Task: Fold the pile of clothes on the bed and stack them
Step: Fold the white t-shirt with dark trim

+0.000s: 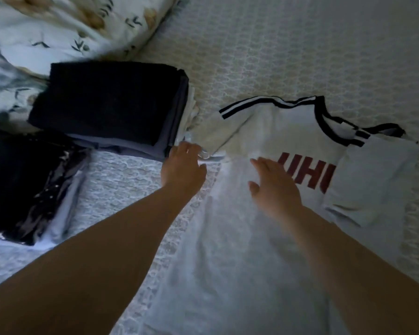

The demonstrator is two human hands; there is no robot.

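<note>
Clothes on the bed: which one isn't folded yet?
The white shirt with red letters, spread flat under both hands; the dark stack and the dark pile beside it are folded.

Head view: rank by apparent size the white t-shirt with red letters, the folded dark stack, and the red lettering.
1. White t-shirt with red letters, largest, though it lies nearest the camera.
2. Folded dark stack of clothes.
3. Red lettering, partly covered by the right hand.

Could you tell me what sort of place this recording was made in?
Most likely a bedroom, on a bed. A textured white bedspread covers the surface, a floral duvet lies bunched at the top left, and a stack of folded dark clothes sits beside a white T-shirt being folded.
</note>
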